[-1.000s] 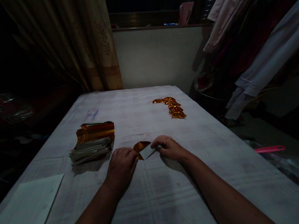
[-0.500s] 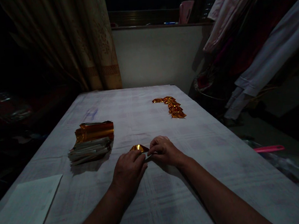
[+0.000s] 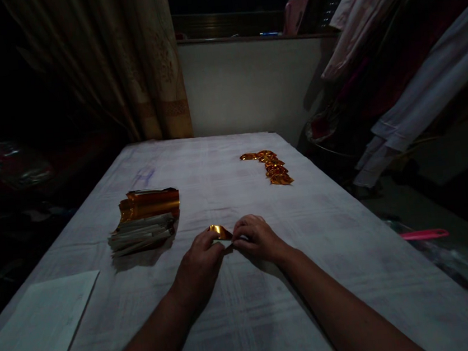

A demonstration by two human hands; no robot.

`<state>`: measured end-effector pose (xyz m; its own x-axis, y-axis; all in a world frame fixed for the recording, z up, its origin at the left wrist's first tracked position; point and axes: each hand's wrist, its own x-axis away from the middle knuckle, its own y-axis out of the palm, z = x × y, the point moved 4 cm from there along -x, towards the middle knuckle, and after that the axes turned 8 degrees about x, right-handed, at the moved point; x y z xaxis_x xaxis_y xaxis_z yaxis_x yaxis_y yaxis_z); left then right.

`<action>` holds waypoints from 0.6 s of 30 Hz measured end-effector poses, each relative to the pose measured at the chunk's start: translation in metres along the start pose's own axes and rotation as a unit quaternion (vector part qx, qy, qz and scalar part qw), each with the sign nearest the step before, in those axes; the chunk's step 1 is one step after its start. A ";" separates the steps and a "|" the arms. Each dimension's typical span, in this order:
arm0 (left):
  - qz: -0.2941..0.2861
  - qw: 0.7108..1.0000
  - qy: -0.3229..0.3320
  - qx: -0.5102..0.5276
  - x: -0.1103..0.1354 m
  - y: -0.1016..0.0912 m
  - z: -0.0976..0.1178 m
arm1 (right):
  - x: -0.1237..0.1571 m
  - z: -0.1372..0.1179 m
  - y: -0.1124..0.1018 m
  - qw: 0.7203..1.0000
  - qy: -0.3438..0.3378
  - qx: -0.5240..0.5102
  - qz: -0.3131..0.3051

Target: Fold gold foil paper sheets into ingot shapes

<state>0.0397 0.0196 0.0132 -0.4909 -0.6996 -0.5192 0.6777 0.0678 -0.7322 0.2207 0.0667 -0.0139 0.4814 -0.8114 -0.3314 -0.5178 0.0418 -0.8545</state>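
Note:
A small gold foil paper (image 3: 220,231) sits folded between both hands at the middle of the table (image 3: 249,309). My left hand (image 3: 199,268) pinches its left side with curled fingers. My right hand (image 3: 257,238) pinches its right side, fingers closed. Left of the hands lies a stack of gold foil sheets (image 3: 146,222), its top sheets curling up. A row of several folded gold pieces (image 3: 270,167) lies farther back on the right.
A white sheet (image 3: 36,333) lies at the table's near left corner. A curtain (image 3: 120,64) hangs behind the table, a white wall beside it. Clothes (image 3: 407,60) hang at the right. A pink object (image 3: 424,234) lies on the floor to the right.
The foil paper was partly open with its white side showing; both hands have closed in and folded it into a smaller gold piece. The hands now nearly touch.

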 end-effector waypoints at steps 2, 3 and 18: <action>-0.013 1.000 -0.015 -0.005 0.002 0.002 -0.002 | -0.001 0.001 0.000 1.000 0.014 -0.011 -0.001; -0.023 0.999 -0.021 -0.007 0.003 0.003 -0.003 | -0.001 0.001 0.000 1.000 0.019 -0.016 -0.003; -0.087 0.996 -0.008 -0.033 0.007 0.007 -0.004 | -0.005 -0.005 0.003 0.997 0.075 0.001 -0.004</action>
<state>0.0389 0.0187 0.0027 -0.5879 -0.7166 -0.3753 0.5456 -0.0087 -0.8380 0.2134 0.0683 -0.0125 0.3740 -0.8899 -0.2610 -0.5127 0.0361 -0.8578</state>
